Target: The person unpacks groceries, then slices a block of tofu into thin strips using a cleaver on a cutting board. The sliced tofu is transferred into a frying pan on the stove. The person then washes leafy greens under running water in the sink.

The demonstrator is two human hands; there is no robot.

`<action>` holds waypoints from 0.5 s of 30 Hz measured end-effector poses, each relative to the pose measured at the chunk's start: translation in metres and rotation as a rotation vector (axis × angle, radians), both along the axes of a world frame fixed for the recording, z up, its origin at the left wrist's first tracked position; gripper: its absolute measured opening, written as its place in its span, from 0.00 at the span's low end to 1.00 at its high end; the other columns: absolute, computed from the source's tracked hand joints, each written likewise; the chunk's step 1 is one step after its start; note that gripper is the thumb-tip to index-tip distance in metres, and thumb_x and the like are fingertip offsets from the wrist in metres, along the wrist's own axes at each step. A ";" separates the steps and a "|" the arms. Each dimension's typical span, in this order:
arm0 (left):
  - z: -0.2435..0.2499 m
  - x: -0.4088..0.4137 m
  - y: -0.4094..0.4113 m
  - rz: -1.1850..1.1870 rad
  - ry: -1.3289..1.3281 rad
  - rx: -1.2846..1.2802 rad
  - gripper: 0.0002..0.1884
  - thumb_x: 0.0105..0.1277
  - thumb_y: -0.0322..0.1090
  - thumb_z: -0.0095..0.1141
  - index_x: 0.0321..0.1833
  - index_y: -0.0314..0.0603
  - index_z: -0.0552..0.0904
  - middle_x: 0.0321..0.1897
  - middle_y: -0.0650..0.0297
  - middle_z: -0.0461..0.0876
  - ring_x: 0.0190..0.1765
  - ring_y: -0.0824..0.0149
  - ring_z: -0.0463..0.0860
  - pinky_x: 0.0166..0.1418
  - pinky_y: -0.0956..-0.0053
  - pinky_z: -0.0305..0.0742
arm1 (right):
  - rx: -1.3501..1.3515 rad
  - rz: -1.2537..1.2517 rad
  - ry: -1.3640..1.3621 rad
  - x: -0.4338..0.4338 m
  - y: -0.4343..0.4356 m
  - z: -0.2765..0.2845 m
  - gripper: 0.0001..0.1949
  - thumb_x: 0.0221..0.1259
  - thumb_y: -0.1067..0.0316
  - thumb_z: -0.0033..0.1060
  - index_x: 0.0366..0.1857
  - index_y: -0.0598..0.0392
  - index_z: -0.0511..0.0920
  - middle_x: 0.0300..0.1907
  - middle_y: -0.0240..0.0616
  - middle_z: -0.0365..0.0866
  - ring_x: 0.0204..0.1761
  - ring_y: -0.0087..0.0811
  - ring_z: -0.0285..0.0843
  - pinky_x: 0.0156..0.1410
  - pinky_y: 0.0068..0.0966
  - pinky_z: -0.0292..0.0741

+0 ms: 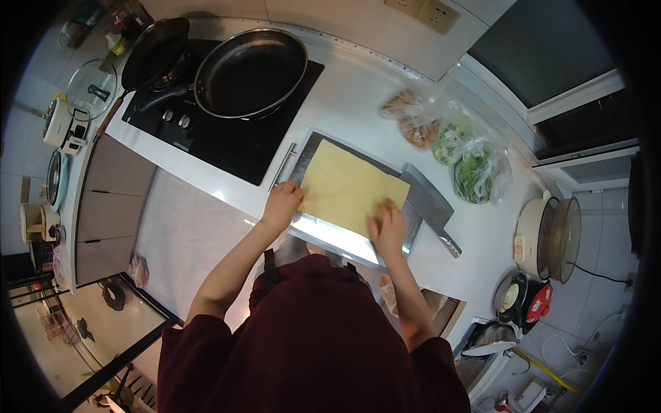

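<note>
A thin, pale yellow sheet of food, which looks like tofu skin, lies flat on a shiny metal cutting board. My left hand is at the sheet's left edge, its fingers curled in and pinching the near-left corner. My right hand rests at the near-right edge, thumb and fingers partly apart over the sheet; whether they grip it is unclear. Right of the board lies a cleaver, its blade partly under the sheet's far-right corner and its metal handle pointing towards the lower right.
Behind on the left, a large frying pan and a wok stand on a black gas hob. Plastic bags of greens and brown food sit at the back right. A cream electric cooker stands farther right.
</note>
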State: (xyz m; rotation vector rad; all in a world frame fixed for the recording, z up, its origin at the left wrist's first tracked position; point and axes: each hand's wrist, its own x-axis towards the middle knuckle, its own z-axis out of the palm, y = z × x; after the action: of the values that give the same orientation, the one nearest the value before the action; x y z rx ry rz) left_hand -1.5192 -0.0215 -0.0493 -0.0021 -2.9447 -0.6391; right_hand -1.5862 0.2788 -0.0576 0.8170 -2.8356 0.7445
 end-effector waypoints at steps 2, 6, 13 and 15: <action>-0.002 0.002 -0.001 0.003 -0.056 -0.068 0.03 0.57 0.30 0.56 0.33 0.41 0.80 0.35 0.58 0.75 0.44 0.55 0.78 0.48 0.62 0.74 | 0.051 0.138 -0.062 0.015 0.002 0.003 0.29 0.55 0.57 0.64 0.60 0.57 0.70 0.67 0.52 0.61 0.66 0.53 0.61 0.69 0.45 0.60; -0.016 0.007 -0.001 0.011 -0.158 -0.141 0.06 0.56 0.29 0.52 0.36 0.40 0.80 0.37 0.58 0.75 0.47 0.57 0.77 0.50 0.63 0.73 | 0.175 0.214 -0.091 0.028 0.023 -0.007 0.33 0.57 0.52 0.63 0.65 0.54 0.67 0.73 0.53 0.53 0.73 0.52 0.51 0.74 0.47 0.52; -0.008 -0.015 0.046 -0.003 0.123 -0.078 0.09 0.59 0.30 0.50 0.40 0.36 0.78 0.47 0.56 0.77 0.52 0.56 0.77 0.55 0.62 0.71 | 0.218 0.251 -0.089 0.031 0.041 -0.010 0.31 0.58 0.56 0.62 0.66 0.53 0.66 0.73 0.55 0.50 0.73 0.54 0.50 0.74 0.49 0.51; -0.016 -0.020 0.070 -0.086 0.068 0.007 0.21 0.64 0.40 0.51 0.57 0.37 0.74 0.64 0.49 0.67 0.67 0.52 0.65 0.69 0.53 0.58 | 0.168 0.267 -0.096 0.026 0.043 -0.005 0.31 0.56 0.58 0.63 0.66 0.53 0.67 0.73 0.56 0.50 0.73 0.55 0.50 0.74 0.49 0.52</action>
State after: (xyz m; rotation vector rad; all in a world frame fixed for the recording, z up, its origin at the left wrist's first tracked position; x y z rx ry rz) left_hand -1.5391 0.0487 -0.0649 -0.1479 -2.8901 -0.6476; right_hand -1.5606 0.3216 -0.0621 1.2352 -2.9398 0.5935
